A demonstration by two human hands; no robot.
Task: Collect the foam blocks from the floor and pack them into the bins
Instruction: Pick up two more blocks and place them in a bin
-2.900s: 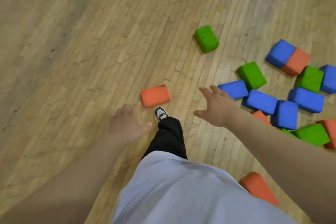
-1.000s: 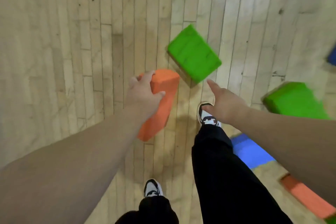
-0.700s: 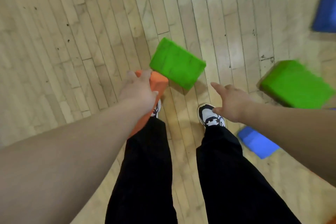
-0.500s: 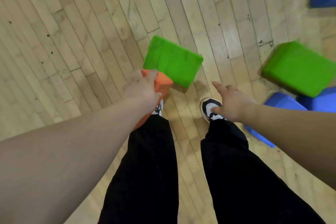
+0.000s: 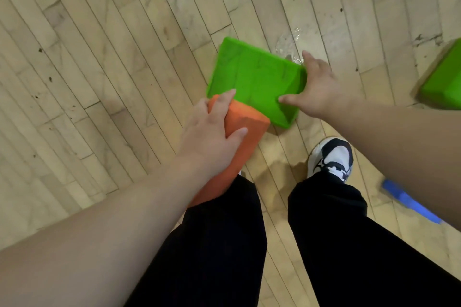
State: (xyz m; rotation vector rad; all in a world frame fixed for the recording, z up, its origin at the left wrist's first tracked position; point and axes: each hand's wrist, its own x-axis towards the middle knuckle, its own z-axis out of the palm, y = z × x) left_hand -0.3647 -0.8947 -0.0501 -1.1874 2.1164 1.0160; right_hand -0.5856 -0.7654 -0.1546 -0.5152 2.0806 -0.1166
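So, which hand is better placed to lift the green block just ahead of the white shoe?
The right hand: its thumb lies on top of the green block and its fingers reach over its right edge. The left hand is occupied, gripping the orange block.

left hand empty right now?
No, the left hand grips the orange block, and the right hand holds the edge of the green block.

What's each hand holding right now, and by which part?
The left hand grips the orange block near its upper end. The right hand grips the green block by its right end, thumb on the top face.
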